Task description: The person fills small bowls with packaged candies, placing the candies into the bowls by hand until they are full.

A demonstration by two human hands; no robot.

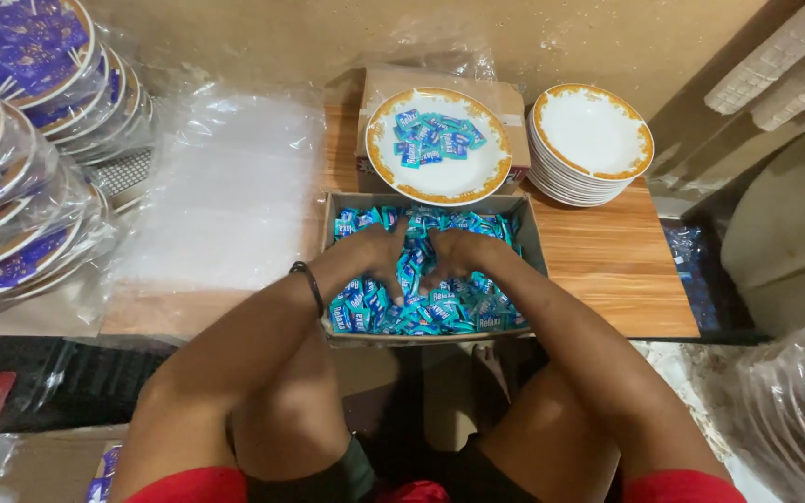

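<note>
Both your forearms angle inward; left hand (379, 253) and right hand (457, 256) sit palms-down, fingers curled, nearly touching each other.

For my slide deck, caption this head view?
Both hands dig into a box of blue sweets below a filled plate.

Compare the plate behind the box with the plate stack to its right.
The single plate holds a small heap of blue candies; the top of the stack is bare. The plate sits alone on a cardboard carton; the stack is many plates piled on the wooden table. Both are white with orange-gold rims.
</note>
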